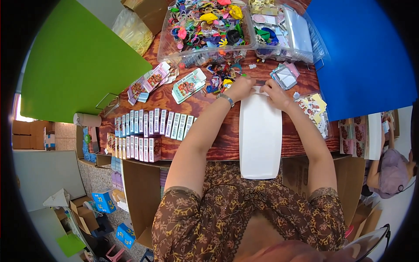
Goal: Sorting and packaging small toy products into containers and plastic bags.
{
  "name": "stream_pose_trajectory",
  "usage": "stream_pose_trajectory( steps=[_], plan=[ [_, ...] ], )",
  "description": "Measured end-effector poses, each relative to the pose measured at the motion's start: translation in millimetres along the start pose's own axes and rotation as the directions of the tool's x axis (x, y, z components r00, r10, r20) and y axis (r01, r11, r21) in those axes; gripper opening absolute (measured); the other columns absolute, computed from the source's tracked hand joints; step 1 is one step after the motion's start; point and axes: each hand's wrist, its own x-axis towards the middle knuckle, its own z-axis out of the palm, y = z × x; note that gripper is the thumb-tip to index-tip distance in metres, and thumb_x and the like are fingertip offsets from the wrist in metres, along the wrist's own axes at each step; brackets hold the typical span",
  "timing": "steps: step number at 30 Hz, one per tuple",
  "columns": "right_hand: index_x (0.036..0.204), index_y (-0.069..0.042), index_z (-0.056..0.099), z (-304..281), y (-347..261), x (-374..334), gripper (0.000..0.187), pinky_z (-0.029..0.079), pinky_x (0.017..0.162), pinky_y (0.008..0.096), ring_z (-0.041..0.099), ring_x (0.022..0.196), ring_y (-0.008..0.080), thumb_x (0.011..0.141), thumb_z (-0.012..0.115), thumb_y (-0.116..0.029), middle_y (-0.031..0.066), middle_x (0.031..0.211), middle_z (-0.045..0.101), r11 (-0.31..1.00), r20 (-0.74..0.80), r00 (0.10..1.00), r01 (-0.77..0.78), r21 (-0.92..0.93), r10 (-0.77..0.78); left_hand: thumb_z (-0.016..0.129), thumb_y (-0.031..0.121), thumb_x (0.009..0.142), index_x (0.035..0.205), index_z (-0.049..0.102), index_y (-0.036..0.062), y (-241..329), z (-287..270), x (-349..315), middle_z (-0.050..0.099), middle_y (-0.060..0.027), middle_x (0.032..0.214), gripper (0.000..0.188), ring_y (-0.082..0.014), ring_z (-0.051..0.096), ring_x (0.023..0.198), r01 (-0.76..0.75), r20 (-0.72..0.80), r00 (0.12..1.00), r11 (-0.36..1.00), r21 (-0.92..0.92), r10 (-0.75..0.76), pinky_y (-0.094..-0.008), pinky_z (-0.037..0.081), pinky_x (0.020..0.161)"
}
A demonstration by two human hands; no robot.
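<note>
A long white cardboard piece (260,139) lies in front of me, its near end reaching past the table edge toward my lap. At its far end my left hand (241,88) is closed in a pinch; a bracelet is on that wrist. My right hand (276,95) is closed too, its fingertips bent in close to the left ones. What they pinch is too small to make out. Just beyond my left hand lies a pile of small colourful trinkets (216,78). Beside my right hand are clear square pouches (286,76) and a stack of sticker sheets (314,111).
Clear bins of colourful trinkets (205,54) and of cards and bags (301,35) stand at the back. Small boxes (150,122) line up at left, near flat box blanks (188,85). Green (83,61) and blue panels (362,56) flank the table. Another person (393,172) sits far right.
</note>
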Motion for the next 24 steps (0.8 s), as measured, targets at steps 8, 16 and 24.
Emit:
stream_pose_trajectory(
  steps=[8, 16, 24],
  plan=[
    [0.107, -0.007, 0.064, -5.7, 3.9, 17.3, 0.022, 0.052, 0.087, 0.0426, 0.061, 0.107, 0.0334, 0.088, 0.066, -0.017, 0.0137, 0.108, 0.061, 0.959, 0.207, 0.955, -0.162, -0.232, 0.211, 0.063, 0.014, 0.085, 0.093, 0.065, 0.0046, 15.5, 3.2, 3.6, 0.069, -0.0152, 0.096, 0.013, -0.0366, 0.067, 0.092, -0.012, 0.008, 1.000, 0.984, 0.176, 0.010, -0.0467, 0.055, 0.080],
    [0.100, -0.007, 0.067, -18.5, 10.8, 19.2, 0.016, 0.055, 0.083, 0.0425, 0.066, 0.099, 0.0323, 0.092, 0.055, -0.015, 0.0139, 0.094, 0.065, 0.944, 0.244, 0.964, -0.016, -0.329, 0.101, 0.063, 0.012, 0.081, 0.095, 0.067, 0.0045, 23.2, 0.6, 6.5, 0.069, -0.0137, 0.098, 0.016, -0.0351, 0.067, 0.094, -0.087, 0.032, 0.996, 0.956, 0.279, 0.081, -0.0464, 0.055, 0.081],
    [0.124, -0.008, 0.064, -165.8, -53.7, -17.4, 0.035, 0.053, 0.087, 0.0413, 0.066, 0.103, 0.0350, 0.090, 0.057, -0.005, 0.0162, 0.115, 0.068, 0.906, 0.021, 0.958, -0.264, -0.330, 0.286, 0.078, 0.031, 0.083, 0.110, 0.069, 0.0024, 52.7, -114.6, -7.8, 0.069, -0.0170, 0.099, 0.040, -0.0312, 0.068, 0.088, 0.018, -0.369, 0.924, 0.975, -0.221, -0.101, -0.0402, 0.055, 0.079]
  ],
)
